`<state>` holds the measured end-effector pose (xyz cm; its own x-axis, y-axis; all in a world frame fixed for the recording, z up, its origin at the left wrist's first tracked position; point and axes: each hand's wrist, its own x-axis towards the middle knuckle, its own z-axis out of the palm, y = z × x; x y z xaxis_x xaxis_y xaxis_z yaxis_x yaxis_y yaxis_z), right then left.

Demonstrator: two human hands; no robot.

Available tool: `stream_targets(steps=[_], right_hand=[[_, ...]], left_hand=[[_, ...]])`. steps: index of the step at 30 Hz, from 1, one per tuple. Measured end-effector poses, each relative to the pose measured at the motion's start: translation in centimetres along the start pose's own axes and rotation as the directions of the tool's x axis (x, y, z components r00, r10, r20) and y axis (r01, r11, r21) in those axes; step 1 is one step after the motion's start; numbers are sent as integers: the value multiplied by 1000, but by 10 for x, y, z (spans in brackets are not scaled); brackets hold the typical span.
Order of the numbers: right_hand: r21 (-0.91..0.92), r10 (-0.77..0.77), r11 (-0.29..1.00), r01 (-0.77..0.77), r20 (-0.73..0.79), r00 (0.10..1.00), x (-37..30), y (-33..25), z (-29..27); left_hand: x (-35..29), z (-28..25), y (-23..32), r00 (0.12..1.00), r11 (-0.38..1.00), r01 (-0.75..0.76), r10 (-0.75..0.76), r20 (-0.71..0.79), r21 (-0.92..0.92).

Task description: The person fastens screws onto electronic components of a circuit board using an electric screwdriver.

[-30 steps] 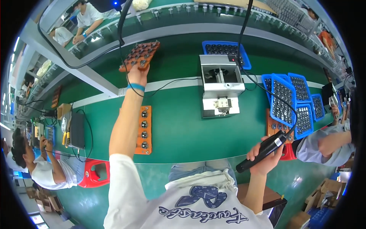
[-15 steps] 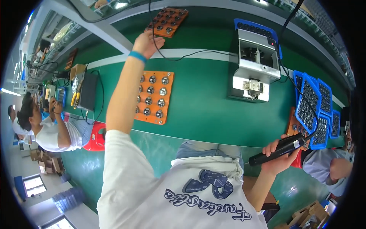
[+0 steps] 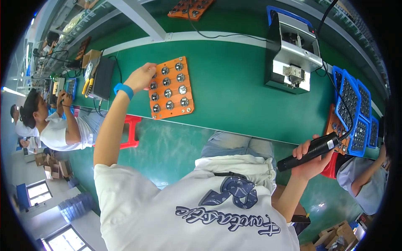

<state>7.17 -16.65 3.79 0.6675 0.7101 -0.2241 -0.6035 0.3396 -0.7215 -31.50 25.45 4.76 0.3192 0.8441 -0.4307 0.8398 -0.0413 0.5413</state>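
The fingers of the left hand (image 3: 140, 78) are bending at the left edge of an orange plate (image 3: 177, 110), around its 10 o'clock; whether they are pinching it or only touching, I cannot tell. The right hand (image 3: 310, 166) is curling snugly around a black screwdriver (image 3: 309, 153), whose tip is pointing toward 8 o'clock, close to the white shirt (image 3: 159, 209). The plate is lying on the green table (image 3: 226, 96) at the person's 10 o'clock, carrying 3 columns of round metal parts (image 3: 167, 93). For steady handling, I am thinking the left fingers should be keeping to the rim, clear of the parts, and the tip should be pointing away from the body. Farther out, a 2nd plate (image 3: 178, 16) is lying toward 12 o'clock, a grey machine (image 3: 289, 54) is standing at 1, and blue trays (image 3: 359, 136) are overlapping at 2.
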Motion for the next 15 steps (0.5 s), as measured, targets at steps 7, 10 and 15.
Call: stream_targets(steps=[7,10,15], right_hand=[[51,29,998,-32,64,998,2,5,-7],[78,34,996,-41,84,996,3,6,-14],[102,36,994,-35,-5,999,-1,7,-14]], left_hand=[[-32,0,5,948,936,312,-294,127,-165],[-43,7,17,924,875,376,-328,195,-306],[-75,29,24,890,755,456,-366,273,-472]])
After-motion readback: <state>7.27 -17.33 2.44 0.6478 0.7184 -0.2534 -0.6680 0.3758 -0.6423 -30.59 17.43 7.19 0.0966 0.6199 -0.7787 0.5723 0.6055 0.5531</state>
